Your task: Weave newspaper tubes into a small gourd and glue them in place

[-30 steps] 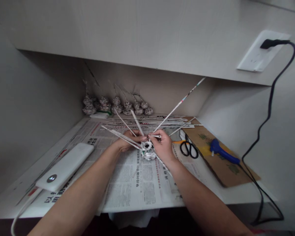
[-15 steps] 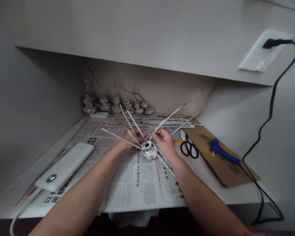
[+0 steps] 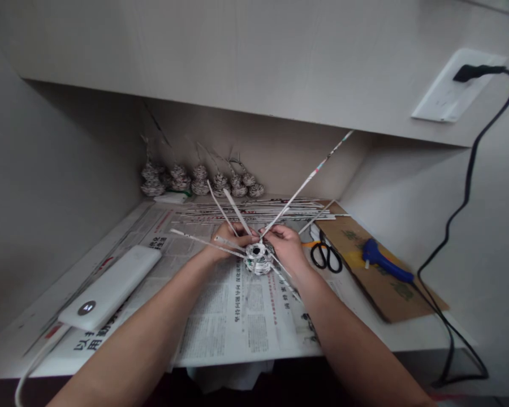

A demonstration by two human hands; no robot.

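A small round piece woven from rolled newspaper [image 3: 258,264], with a dark hole at its top, sits between my hands over the newspaper sheet. Several paper strips stick out from it on all sides. My left hand [image 3: 229,237] has its fingers closed at the far left side of the weave, among the strips there. Pinched in my right hand [image 3: 283,240] is a long rolled paper strip [image 3: 307,180], which slants up and to the right from the weave. The fingertips of both hands nearly meet behind the hole.
Newspaper [image 3: 212,316] covers the shelf. Rolled paper sticks [image 3: 254,212] lie behind my hands, with woven gourd shapes [image 3: 199,181] along the back wall. A white power bank [image 3: 110,288] is at left. Scissors [image 3: 326,257], cardboard [image 3: 385,299] and a blue glue gun [image 3: 385,261] are at right.
The long strip in my right hand has swung to a steeper angle, its far end higher. The weave has tipped slightly, and its hole shows more plainly.
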